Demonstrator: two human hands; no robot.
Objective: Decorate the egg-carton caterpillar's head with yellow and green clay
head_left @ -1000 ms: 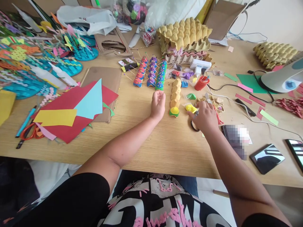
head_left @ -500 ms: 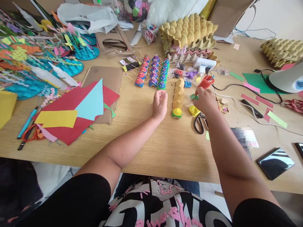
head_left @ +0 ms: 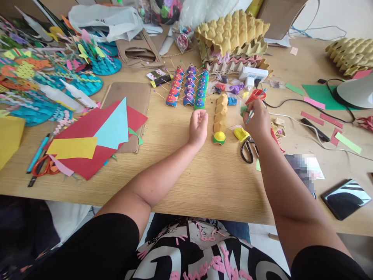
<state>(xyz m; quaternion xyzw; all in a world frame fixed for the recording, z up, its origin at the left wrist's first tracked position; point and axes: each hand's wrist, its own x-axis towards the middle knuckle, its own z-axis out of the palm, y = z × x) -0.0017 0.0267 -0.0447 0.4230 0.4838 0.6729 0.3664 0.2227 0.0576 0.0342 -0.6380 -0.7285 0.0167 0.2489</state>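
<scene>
My left hand [head_left: 198, 126] is closed with curled fingers just below the green and blue egg-carton strip [head_left: 201, 90]; whether it holds anything is hidden. Beside it stand a purple strip [head_left: 190, 86] and a red one [head_left: 175, 87], with pins sticking out. My right hand [head_left: 258, 119] is closed on a thin blue and white stick [head_left: 250, 117], in front of a red cup [head_left: 255, 95] with more sticks in it. Between my hands lies a bare carton strip [head_left: 220, 114] with a yellow ball on green at its near end [head_left: 218, 137].
Black-handled scissors [head_left: 247, 151] and yellow clay [head_left: 241, 134] lie by my right wrist. Egg trays [head_left: 231, 33] are stacked at the back. Coloured paper [head_left: 78, 132] covers cardboard on the left. A phone [head_left: 345, 199], a cable and paper strips are on the right.
My right hand has drawn slightly back from the red cup, and the thin stick now shows at its fingers. My left hand has stayed almost in place. The view has shifted slightly.
</scene>
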